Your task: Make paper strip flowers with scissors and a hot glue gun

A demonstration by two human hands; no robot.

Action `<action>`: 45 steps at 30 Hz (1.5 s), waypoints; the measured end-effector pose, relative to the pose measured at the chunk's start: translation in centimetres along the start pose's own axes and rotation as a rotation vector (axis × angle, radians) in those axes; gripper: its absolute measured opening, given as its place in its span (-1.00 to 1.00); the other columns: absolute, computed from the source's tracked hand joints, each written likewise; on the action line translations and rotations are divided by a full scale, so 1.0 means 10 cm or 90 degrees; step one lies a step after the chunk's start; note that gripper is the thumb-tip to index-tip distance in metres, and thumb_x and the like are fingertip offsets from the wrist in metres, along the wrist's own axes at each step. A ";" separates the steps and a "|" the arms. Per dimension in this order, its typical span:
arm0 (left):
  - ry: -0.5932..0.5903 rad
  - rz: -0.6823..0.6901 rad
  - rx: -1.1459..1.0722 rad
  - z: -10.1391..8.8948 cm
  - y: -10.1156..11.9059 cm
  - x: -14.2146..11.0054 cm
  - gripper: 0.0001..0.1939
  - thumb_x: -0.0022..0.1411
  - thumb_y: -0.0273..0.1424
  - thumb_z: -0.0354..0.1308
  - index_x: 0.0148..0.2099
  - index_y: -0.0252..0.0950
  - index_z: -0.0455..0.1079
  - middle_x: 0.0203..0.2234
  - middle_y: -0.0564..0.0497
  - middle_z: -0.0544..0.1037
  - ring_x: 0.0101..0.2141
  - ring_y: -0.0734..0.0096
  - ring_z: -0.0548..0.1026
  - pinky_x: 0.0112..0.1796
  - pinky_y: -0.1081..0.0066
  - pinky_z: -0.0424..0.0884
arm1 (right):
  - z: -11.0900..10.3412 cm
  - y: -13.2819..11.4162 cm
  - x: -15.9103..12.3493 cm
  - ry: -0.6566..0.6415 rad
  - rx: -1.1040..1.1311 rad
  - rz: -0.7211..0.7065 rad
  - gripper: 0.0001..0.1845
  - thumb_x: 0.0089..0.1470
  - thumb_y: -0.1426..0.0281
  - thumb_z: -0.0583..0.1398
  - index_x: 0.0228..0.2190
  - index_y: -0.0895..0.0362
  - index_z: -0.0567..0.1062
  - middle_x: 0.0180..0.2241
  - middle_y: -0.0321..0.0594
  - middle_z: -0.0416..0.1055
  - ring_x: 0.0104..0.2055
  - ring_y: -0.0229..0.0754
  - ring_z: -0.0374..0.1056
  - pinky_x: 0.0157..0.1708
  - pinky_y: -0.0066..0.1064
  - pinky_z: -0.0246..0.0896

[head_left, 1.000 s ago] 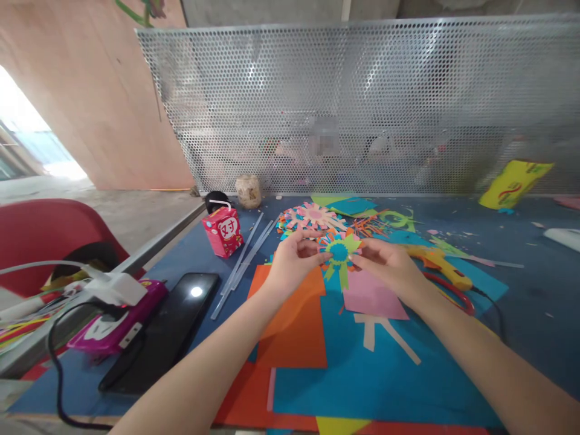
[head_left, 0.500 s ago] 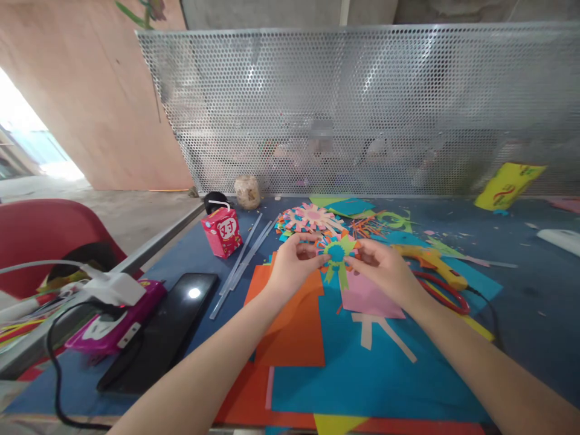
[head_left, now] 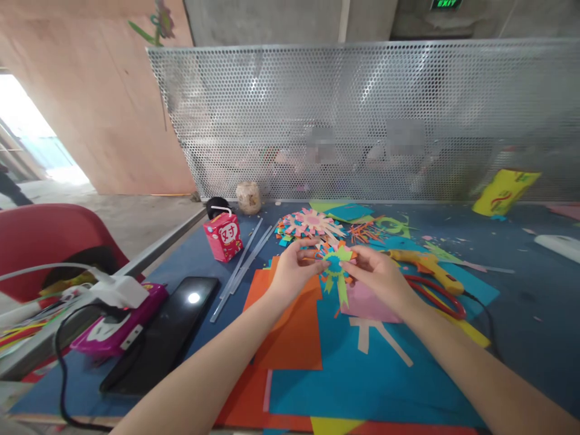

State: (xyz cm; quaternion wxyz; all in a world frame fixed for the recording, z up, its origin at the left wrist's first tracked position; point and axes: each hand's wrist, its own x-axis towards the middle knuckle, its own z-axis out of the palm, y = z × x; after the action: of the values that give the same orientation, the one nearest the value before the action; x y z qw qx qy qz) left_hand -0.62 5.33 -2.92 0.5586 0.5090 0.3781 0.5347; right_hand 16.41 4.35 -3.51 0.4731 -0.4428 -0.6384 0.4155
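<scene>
Between my two hands is a paper rosette [head_left: 334,266] with a blue centre, a green ring, an orange fringe and green ribbon tails. My left hand [head_left: 296,266] pinches its left side, thumb on the front. On the right edge my right hand [head_left: 374,269] grips it, the thumb close to the blue centre. Behind lies a pile of finished-looking paper rosettes [head_left: 312,222], pink and white on top. Below my hands are a pink paper sheet [head_left: 369,302], cream paper strips [head_left: 383,338], a large blue sheet [head_left: 362,386] and orange sheets [head_left: 290,332].
To the right lie a yellow glue gun [head_left: 430,269] and red-handled scissors [head_left: 446,302]. Clear glue sticks [head_left: 244,263], a pink drink carton [head_left: 224,235], a black phone [head_left: 163,332] and a purple power strip [head_left: 120,320] are on the left. A perforated metal screen [head_left: 290,121] stands behind.
The view has tilted up slightly, so things sit a little lower. My right thumb has shifted inward towards the rosette's blue centre; both hands keep hold of it.
</scene>
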 end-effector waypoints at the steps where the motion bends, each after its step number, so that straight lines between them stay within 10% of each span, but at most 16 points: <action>1: 0.000 0.006 0.008 0.00 0.00 0.00 -0.51 -0.22 -0.46 0.39 -0.19 -0.35 0.31 -0.53 0.11 0.48 -0.56 0.57 0.45 -0.44 0.49 0.38 | 0.00 0.00 0.00 0.000 -0.001 0.000 -0.75 -0.09 0.21 0.23 -0.38 0.09 0.38 -0.53 -0.37 0.30 -0.55 -0.28 0.31 -0.54 -0.42 0.30; 26: 0.045 0.007 -0.073 0.07 -0.07 0.10 -0.48 -0.31 -0.47 0.42 -0.25 -0.34 0.30 -0.58 0.15 0.47 -0.58 0.52 0.48 -0.47 0.47 0.44 | -0.10 -0.02 0.11 0.005 0.015 0.070 -0.82 0.00 0.31 0.21 -0.35 0.16 0.42 -0.51 -0.33 0.37 -0.54 -0.31 0.32 -0.54 -0.43 0.31; 34: 0.089 0.022 -0.228 -0.03 0.06 0.19 -0.56 -0.25 -0.49 0.39 -0.29 -0.31 0.28 -0.55 0.14 0.51 -0.55 0.61 0.48 -0.49 0.59 0.44 | -0.29 -0.09 0.14 0.135 0.001 0.001 -0.81 0.06 0.30 0.11 -0.32 0.15 0.40 -0.36 -0.22 0.41 -0.34 -0.22 0.35 -0.46 -0.41 0.26; 45: -0.017 -0.020 -0.230 -0.01 0.02 0.09 -0.57 -0.19 -0.55 0.36 -0.21 -0.33 0.32 -0.51 0.08 0.52 -0.52 0.53 0.50 -0.47 0.53 0.46 | -0.14 -0.12 0.05 0.029 -0.054 -0.101 -0.84 -0.14 0.38 0.13 -0.41 0.11 0.43 -0.57 -0.36 0.25 -0.52 -0.28 0.22 -0.47 -0.37 0.17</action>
State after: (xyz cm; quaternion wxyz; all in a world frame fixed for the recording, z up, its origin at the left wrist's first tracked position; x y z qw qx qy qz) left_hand -0.61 6.23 -2.68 0.6540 0.4014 0.2764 0.5786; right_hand 17.48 4.66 -1.93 0.5001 -0.4197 -0.6775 0.3387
